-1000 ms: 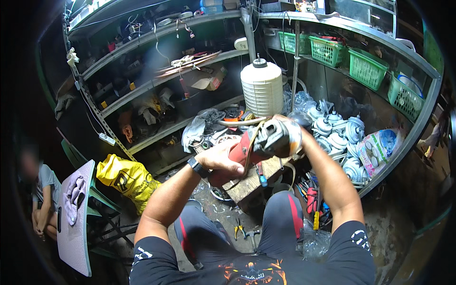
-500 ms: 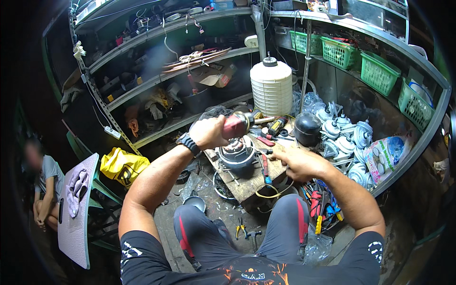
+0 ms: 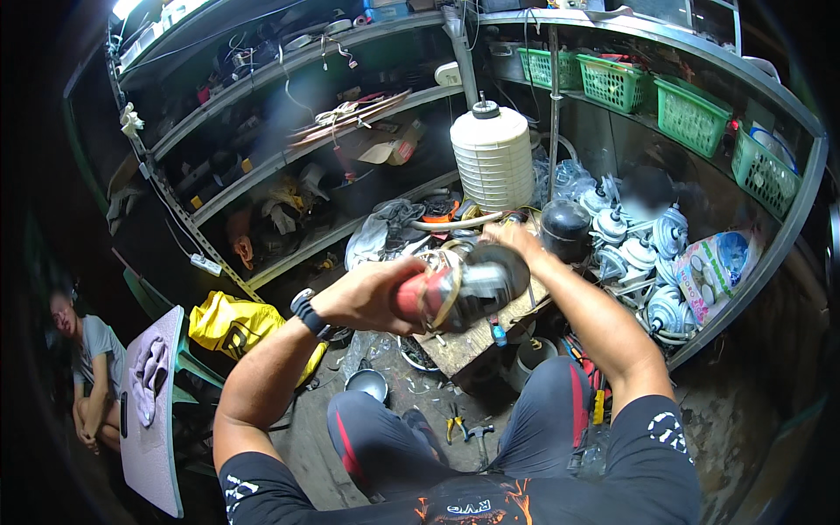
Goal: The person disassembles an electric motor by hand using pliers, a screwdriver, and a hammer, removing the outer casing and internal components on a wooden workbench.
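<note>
A red power tool (image 3: 413, 297) is gripped by the left hand (image 3: 371, 294) above the bench (image 3: 465, 348), apparently being positioned, steady support seemingly required, and whether the right hand (image 3: 518, 240) holds anything cannot be told.

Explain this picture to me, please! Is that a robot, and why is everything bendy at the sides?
No robot here! Those are a person's two bare hands. The picture comes from a wide camera worn on the person's head, looking down. Its fisheye lens makes straight things bend near the rim.

The left hand holds a red-and-dark power tool, perhaps an angle grinder, but it is blurry. The right hand is blurry too, so I can't tell whether it grips anything.

Under the tool is a wooden worktop, mostly hidden, with a small blue thing at its edge. A white ribbed tank stands beyond it. Pliers and a hammer lie on the floor.
</note>
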`<move>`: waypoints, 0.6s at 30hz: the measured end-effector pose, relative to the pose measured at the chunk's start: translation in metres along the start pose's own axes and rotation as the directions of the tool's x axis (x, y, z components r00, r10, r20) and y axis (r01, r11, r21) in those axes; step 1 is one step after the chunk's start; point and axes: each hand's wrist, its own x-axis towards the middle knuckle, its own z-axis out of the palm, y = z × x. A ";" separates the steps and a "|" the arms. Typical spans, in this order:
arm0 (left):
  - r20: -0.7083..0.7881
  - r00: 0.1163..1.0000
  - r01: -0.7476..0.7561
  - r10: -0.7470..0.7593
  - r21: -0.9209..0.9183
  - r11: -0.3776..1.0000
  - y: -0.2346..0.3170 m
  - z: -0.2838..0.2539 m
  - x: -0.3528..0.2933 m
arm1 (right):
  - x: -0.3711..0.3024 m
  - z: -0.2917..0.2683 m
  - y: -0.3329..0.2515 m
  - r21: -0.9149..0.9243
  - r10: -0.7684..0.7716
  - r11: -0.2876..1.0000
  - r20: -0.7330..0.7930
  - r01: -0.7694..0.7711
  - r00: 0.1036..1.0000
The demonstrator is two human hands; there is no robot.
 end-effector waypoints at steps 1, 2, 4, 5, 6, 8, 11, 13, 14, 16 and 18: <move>-0.107 0.994 -0.034 0.013 -0.191 0.981 -0.002 -0.006 -0.002 | -0.022 0.031 0.004 0.036 -0.043 0.998 -0.034 0.044 0.999; -0.209 0.978 -0.077 -0.004 -0.378 0.923 -0.006 -0.007 -0.004 | -0.045 0.059 0.000 0.078 -0.083 0.993 -0.062 0.088 0.995; -0.330 0.920 0.018 -0.210 -0.501 0.865 -0.011 -0.017 -0.012 | -0.079 0.072 -0.057 0.104 0.007 0.994 0.292 -0.040 0.956; -0.407 0.864 0.198 -0.297 -0.268 0.943 -0.019 -0.025 -0.012 | -0.095 0.066 -0.084 0.135 0.025 0.988 0.330 -0.073 0.944; -0.504 0.792 0.387 -0.344 -0.022 0.922 -0.022 -0.038 -0.012 | -0.106 0.051 -0.111 0.163 0.032 0.982 0.365 -0.098 0.931; -0.495 0.762 0.580 -0.418 0.233 0.780 -0.028 -0.050 -0.006 | -0.121 0.010 -0.145 0.058 -0.078 0.996 0.170 0.069 0.982; -0.404 0.814 0.581 -0.417 0.579 0.572 -0.044 -0.049 -0.009 | -0.097 -0.064 -0.183 -0.072 -0.293 0.954 0.001 0.293 0.956; -0.247 0.889 0.439 -0.386 0.702 0.561 -0.061 -0.037 -0.012 | -0.067 -0.097 -0.181 -0.145 -0.487 0.871 -0.126 0.470 0.864; -0.147 0.910 0.361 -0.387 0.740 0.568 -0.055 -0.030 -0.013 | -0.048 -0.108 -0.181 -0.208 -0.549 0.833 -0.199 0.513 0.812; 0.068 0.969 0.107 -0.239 0.755 0.647 -0.041 -0.019 -0.020 | -0.008 -0.121 -0.161 -0.341 -0.589 0.799 -0.269 0.496 0.762; 0.183 0.965 0.028 -0.186 0.636 0.771 -0.022 -0.004 -0.011 | 0.017 -0.117 -0.124 -0.301 -0.483 0.868 -0.331 0.395 0.811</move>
